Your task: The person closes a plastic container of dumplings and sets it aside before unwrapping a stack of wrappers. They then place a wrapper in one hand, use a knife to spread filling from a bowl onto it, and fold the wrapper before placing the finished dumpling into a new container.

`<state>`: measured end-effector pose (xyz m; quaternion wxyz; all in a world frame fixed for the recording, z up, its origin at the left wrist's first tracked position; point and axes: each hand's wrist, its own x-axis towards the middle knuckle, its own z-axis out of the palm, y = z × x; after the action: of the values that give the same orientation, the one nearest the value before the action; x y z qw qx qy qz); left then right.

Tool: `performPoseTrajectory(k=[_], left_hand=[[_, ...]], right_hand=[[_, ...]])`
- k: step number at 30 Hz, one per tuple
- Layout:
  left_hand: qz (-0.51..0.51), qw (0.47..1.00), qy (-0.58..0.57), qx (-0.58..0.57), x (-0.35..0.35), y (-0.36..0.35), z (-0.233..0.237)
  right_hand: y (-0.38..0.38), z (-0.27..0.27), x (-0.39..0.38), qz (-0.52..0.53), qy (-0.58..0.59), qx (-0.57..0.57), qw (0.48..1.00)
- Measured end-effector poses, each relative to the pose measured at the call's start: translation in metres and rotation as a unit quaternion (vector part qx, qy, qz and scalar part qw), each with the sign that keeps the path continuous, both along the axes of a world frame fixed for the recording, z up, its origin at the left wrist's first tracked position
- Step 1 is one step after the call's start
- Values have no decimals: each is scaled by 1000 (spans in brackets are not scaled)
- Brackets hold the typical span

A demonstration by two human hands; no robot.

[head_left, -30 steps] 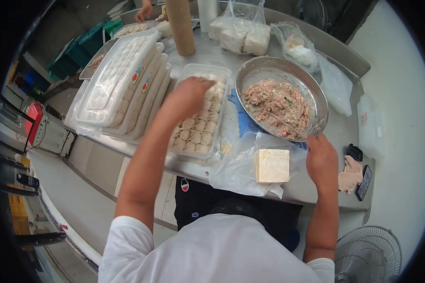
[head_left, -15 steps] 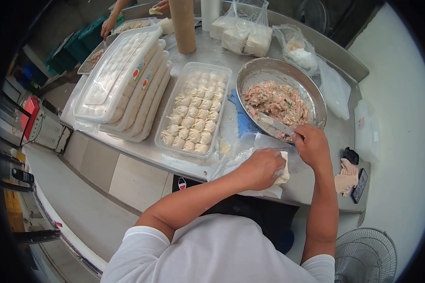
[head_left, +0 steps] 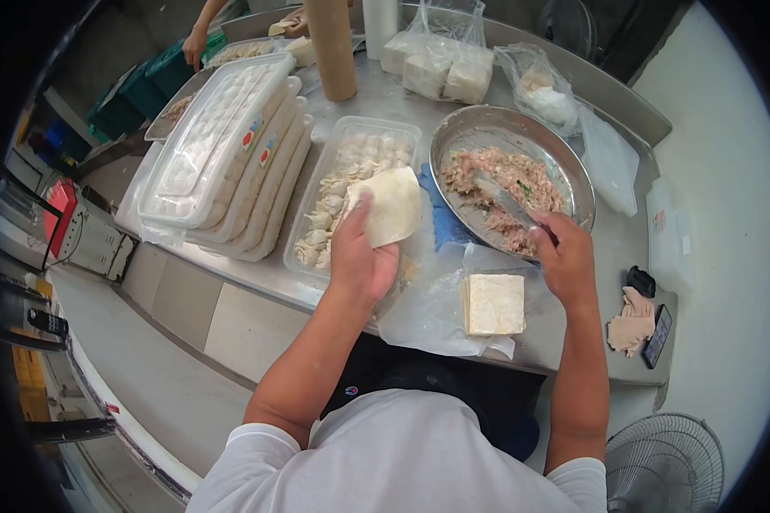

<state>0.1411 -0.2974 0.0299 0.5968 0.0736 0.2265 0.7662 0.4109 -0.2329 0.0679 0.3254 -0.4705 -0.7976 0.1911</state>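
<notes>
My left hand (head_left: 361, 255) holds up a square dumpling wrapper (head_left: 389, 205), thumb on its face and the other fingers hidden behind. It blocks part of a plastic tray (head_left: 297, 209) of pleated dumplings (head_left: 318, 224). In my right hand (head_left: 565, 259) is the handle of a flat metal spatula (head_left: 506, 205). The spatula's blade rests in the minced meat filling (head_left: 522, 175), inside a round steel bowl (head_left: 580, 171). Between my hands, a stack of square wrappers (head_left: 496, 305) lies on clear plastic sheeting (head_left: 419, 323).
Lidded trays of dumplings (head_left: 218, 145) are stacked at left. A brown cardboard roll (head_left: 330, 51) and bagged white blocks (head_left: 441, 68) stand at the back. A blue cloth (head_left: 447, 221) lies against the bowl. A phone (head_left: 656, 336) lies at right. Another person's hand (head_left: 195, 47) is at far left.
My left hand has lifted a wrapper off the stack and carried it left and up, in front of the dumpling tray. The spatula's blade has moved from the bowl's near side into the filling.
</notes>
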Motion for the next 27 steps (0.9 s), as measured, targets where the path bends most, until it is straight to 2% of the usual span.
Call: performPoseTrajectory(k=[2,4,5,7,8,12,14,18,21,23,24,26,27], left_hand=[[23,999,33,-21,-1,13,-7],[-50,998,-26,1,6,22,-9],[-50,998,-28,1,11,23,-10],[-150,984,-84,39,26,24,2],[-142,985,-96,23,34,24,12],[-123,989,-77,3,37,37,-9],[-72,997,-10,-28,39,33,-14],[-77,996,-4,-35,50,28,-2],[-78,997,14,-9,49,27,1],[-162,981,-34,100,33,21,-4],[-162,982,-32,96,25,15,-2],[-213,969,-2,127,15,8,4],[-212,969,-2,127,18,5,3]], right_hand=[[-11,7,4,13,6,57,998],[-21,4,2,25,3,83,996],[-27,3,1,32,3,109,993],[-38,-8,-8,39,-15,111,993],[-43,-13,-9,48,-30,111,992],[-55,-13,6,41,-75,107,991],[-67,4,10,6,-91,96,991],[-62,-9,-3,27,-22,111,993],[-54,-23,-6,22,-69,151,986],[-54,-11,-3,34,-37,152,987],[-57,-3,-1,35,-34,149,988],[-62,18,4,24,22,72,997],[-63,23,6,25,22,72,997]])
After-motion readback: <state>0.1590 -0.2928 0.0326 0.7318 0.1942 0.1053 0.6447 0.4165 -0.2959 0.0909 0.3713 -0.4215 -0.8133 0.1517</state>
